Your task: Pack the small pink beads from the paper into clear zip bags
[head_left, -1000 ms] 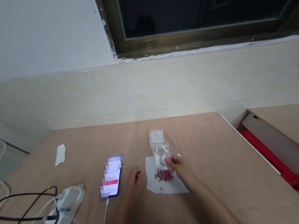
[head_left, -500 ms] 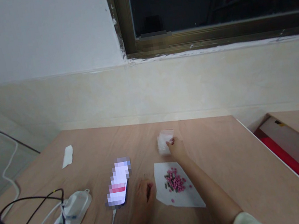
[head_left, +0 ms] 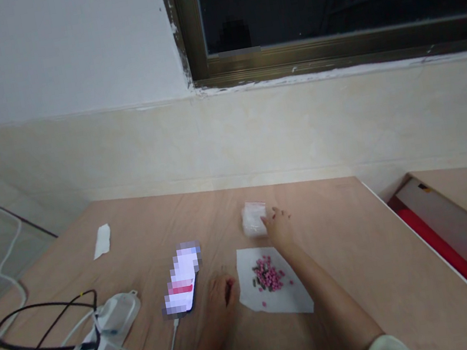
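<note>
Right now, the right hand (head_left: 279,228) is extended toward the far side of the surface (head_left: 343,240), its fingers spread and ungripped at the right edge of a clear resealable plastic bag (head_left: 253,222). Whether the thumb touches the film or stops just beside it, I cannot tell. The left hand (head_left: 222,296) rests nearer, half curled, left of a white paper sheet (head_left: 288,303); a dark gap shows between its thumb and fingers, and whether it encloses anything is unclear.

Handling the bag well probably calls for a light pinch at one edge, since thin film tends to slide and cling; if several bags lie stacked, separating the layers first seems wise. The right forearm runs close along the sheet's right edge, so keeping it raised should avoid nudging the paper and scattering what lies loose on it.

The bag lies flat beyond the sheet, glossy and slightly cloudy, with a reddish line along its far edge. On the paper, small pink pellets (head_left: 268,275) form a loose heap, a few darker ones mixed in toward the left and a couple strayed apart.
</note>
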`<act>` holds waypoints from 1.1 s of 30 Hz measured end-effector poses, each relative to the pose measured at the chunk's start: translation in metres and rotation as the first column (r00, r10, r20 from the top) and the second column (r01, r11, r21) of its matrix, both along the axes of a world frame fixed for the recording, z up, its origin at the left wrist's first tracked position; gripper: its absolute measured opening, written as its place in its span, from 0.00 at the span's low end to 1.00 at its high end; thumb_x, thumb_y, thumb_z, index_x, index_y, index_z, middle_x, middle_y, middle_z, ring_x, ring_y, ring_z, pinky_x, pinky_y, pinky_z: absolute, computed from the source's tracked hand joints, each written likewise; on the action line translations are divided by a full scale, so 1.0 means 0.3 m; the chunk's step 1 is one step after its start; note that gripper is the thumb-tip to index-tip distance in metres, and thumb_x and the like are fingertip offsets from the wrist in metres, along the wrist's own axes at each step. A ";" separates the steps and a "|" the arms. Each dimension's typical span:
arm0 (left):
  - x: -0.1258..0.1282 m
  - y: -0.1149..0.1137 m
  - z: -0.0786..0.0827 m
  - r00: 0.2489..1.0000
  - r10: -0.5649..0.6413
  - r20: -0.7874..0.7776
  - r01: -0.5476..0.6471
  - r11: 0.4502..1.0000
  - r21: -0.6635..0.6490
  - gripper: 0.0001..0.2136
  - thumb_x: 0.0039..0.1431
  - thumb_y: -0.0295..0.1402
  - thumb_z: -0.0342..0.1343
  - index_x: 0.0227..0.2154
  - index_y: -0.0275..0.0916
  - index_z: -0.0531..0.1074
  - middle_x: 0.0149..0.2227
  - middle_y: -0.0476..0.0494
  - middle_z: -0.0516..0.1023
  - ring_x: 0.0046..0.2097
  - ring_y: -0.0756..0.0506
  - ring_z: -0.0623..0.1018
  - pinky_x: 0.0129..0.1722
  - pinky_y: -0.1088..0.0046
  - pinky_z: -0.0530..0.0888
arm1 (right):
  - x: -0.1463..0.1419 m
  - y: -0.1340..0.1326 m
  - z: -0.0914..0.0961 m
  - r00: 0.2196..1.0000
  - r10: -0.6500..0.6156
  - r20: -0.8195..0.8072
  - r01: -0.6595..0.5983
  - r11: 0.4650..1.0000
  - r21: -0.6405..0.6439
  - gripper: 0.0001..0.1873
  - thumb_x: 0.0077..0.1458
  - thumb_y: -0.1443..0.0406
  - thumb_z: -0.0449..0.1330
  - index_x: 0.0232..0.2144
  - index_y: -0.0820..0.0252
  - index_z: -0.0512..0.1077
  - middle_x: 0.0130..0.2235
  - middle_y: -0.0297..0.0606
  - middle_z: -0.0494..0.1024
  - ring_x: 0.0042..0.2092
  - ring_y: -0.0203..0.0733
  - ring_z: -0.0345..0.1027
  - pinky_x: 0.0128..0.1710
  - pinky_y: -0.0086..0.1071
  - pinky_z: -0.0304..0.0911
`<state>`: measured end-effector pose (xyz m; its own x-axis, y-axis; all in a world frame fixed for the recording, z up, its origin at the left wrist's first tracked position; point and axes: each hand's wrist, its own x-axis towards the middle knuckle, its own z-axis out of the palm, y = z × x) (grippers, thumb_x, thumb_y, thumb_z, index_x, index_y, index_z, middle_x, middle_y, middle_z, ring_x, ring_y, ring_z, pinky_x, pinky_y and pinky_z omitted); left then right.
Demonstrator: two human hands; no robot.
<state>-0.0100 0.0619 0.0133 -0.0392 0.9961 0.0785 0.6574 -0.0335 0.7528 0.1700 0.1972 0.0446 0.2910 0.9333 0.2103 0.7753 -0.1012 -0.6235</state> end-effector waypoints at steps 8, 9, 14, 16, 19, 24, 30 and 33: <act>-0.004 -0.015 -0.022 1.000 0.004 -0.005 -0.004 1.000 -0.003 0.08 0.51 0.36 0.46 0.26 0.38 0.66 0.26 0.47 0.68 0.31 0.47 0.68 0.31 0.71 0.66 | 0.208 -0.388 -0.106 0.962 -0.152 -0.226 0.126 0.984 -0.124 0.18 0.49 0.53 0.45 0.24 0.61 0.63 0.20 0.38 0.68 0.23 0.41 0.61 0.22 0.30 0.51; -0.004 -0.023 -0.023 1.000 0.005 -0.007 -0.005 1.000 -0.010 0.08 0.50 0.36 0.46 0.26 0.38 0.66 0.26 0.47 0.68 0.31 0.47 0.68 0.31 0.71 0.66 | 0.225 -0.434 -0.125 0.966 -0.153 -0.211 0.130 0.985 -0.117 0.18 0.49 0.53 0.45 0.23 0.60 0.63 0.20 0.39 0.68 0.23 0.42 0.61 0.22 0.31 0.51; 0.003 -0.074 -0.026 1.000 -0.007 -0.023 0.007 1.000 -0.002 0.08 0.51 0.36 0.46 0.25 0.38 0.65 0.26 0.49 0.67 0.30 0.48 0.67 0.31 0.71 0.65 | 0.255 -0.532 -0.174 0.998 -0.069 -0.016 0.068 0.998 -0.014 0.17 0.51 0.56 0.44 0.22 0.60 0.64 0.24 0.42 0.69 0.27 0.42 0.61 0.27 0.32 0.52; 0.006 -0.094 -0.025 1.000 -0.008 -0.027 0.008 1.000 0.001 0.07 0.51 0.35 0.46 0.25 0.38 0.65 0.26 0.48 0.67 0.30 0.48 0.67 0.31 0.71 0.65 | 0.253 -0.531 -0.178 0.995 -0.055 0.089 0.055 0.998 -0.003 0.16 0.51 0.58 0.45 0.21 0.61 0.64 0.24 0.42 0.69 0.27 0.42 0.60 0.28 0.32 0.51; 0.012 -0.119 -0.020 1.000 -0.001 -0.022 0.000 1.000 -0.013 0.07 0.51 0.34 0.46 0.25 0.38 0.66 0.26 0.48 0.68 0.31 0.47 0.68 0.32 0.71 0.66 | 0.250 -0.527 -0.180 0.983 -0.050 0.176 0.051 0.999 -0.003 0.15 0.51 0.60 0.45 0.22 0.62 0.64 0.24 0.42 0.68 0.28 0.41 0.60 0.29 0.32 0.51; 0.015 -0.131 -0.015 1.000 0.001 -0.029 -0.001 1.000 -0.024 0.07 0.51 0.34 0.45 0.25 0.37 0.66 0.27 0.47 0.68 0.31 0.47 0.68 0.32 0.71 0.66 | 0.248 -0.534 -0.181 0.968 -0.040 0.250 0.048 0.998 -0.027 0.12 0.50 0.63 0.45 0.22 0.62 0.64 0.25 0.41 0.68 0.30 0.41 0.60 0.30 0.31 0.49; 0.015 -0.128 -0.018 1.000 0.008 -0.027 -0.009 0.999 -0.033 0.07 0.51 0.34 0.45 0.25 0.38 0.65 0.26 0.48 0.67 0.31 0.47 0.67 0.31 0.70 0.65 | 0.242 -0.532 -0.183 0.950 -0.051 0.309 0.066 0.997 -0.037 0.11 0.49 0.64 0.46 0.22 0.62 0.64 0.25 0.40 0.68 0.30 0.41 0.59 0.30 0.31 0.48; 0.015 -0.127 -0.020 0.999 0.008 -0.036 -0.010 0.999 -0.049 0.07 0.51 0.34 0.44 0.25 0.38 0.64 0.27 0.47 0.67 0.31 0.47 0.67 0.31 0.71 0.65 | 0.242 -0.530 -0.183 0.950 -0.046 0.309 0.058 0.998 -0.028 0.11 0.49 0.64 0.46 0.21 0.62 0.64 0.23 0.39 0.67 0.29 0.40 0.59 0.29 0.31 0.47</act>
